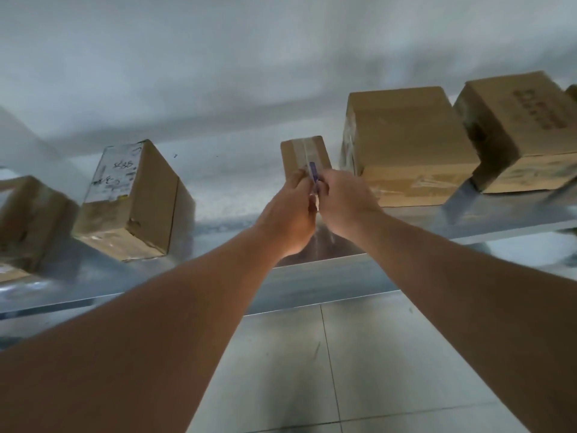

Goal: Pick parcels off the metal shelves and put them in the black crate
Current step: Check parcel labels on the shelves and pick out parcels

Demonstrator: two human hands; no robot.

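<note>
A small cardboard parcel [304,155] with clear tape and a blue mark stands on the metal shelf [312,285] in the middle of the view. My left hand [288,210] holds its left side with curled fingers. My right hand [343,204] holds its right side. Both arms reach up from below. The lower part of the parcel is hidden behind my hands. The black crate is out of view.
A tall box with a white label [134,198] and another box [28,220] stand on the shelf at the left. Two larger cartons [409,145] [524,129] stand at the right. A white wall is behind; grey floor tiles [343,370] lie below.
</note>
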